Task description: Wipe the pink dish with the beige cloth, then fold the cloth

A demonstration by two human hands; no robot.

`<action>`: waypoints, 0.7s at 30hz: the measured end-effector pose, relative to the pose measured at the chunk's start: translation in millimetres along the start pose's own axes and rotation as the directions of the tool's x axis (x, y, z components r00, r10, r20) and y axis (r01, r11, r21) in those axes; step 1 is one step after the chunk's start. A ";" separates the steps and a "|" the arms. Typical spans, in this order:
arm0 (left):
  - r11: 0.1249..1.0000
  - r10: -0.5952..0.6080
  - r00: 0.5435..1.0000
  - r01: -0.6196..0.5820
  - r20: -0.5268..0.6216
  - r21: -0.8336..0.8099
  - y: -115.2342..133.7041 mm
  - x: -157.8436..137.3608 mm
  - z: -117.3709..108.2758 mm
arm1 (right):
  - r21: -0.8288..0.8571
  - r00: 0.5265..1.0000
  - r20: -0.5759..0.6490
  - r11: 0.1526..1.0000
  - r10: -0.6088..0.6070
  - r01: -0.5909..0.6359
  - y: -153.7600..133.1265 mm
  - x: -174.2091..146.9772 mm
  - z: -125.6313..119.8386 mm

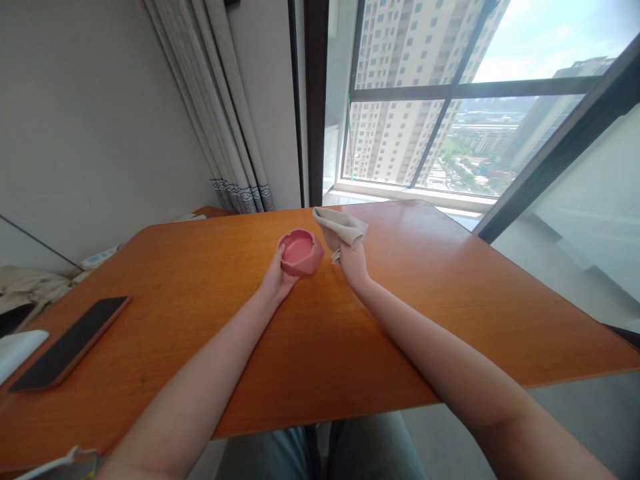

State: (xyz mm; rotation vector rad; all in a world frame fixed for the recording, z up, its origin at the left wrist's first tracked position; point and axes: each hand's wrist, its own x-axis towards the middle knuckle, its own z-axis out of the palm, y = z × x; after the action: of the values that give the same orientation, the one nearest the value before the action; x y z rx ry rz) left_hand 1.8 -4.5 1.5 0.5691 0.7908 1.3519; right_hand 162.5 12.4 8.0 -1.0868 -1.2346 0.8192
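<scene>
Well, curled hands (279, 275) (353, 261) hold bowl (303, 262) (left), cloth (342, 228) (right).

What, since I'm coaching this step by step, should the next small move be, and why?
Probably bring the cloth to the bowl: the left hand holds the bowl with its opening showing, and the right hand grips the cloth close beside it, with a gap between the two.
</scene>
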 end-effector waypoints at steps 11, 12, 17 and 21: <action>0.991 0.107 0.992 -0.102 0.059 -0.085 0.6 -1.9 5.8 | 0.017 0.977 0.199 0.997 -0.074 0.072 17.9 -12.5 24.2; 0.986 0.136 0.988 -0.128 0.073 -0.103 1.0 -1.7 6.7 | 0.026 0.974 0.203 0.995 -0.097 0.094 19.1 -15.9 29.3; 0.994 0.093 0.983 -0.081 0.157 -0.079 -2.6 -5.1 11.8 | 0.057 0.993 0.104 0.997 -0.058 0.052 14.5 -19.6 35.5; 0.996 -0.088 0.963 0.081 0.256 0.037 0.6 -6.9 8.5 | 0.043 0.998 0.065 0.999 -0.018 0.015 8.3 -4.3 14.4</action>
State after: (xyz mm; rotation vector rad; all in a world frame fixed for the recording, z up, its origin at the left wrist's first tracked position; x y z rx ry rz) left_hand 7.8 -10.5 8.5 0.7080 0.6141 1.1629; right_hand 148.2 13.7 -1.4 -1.0212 -1.2737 0.8700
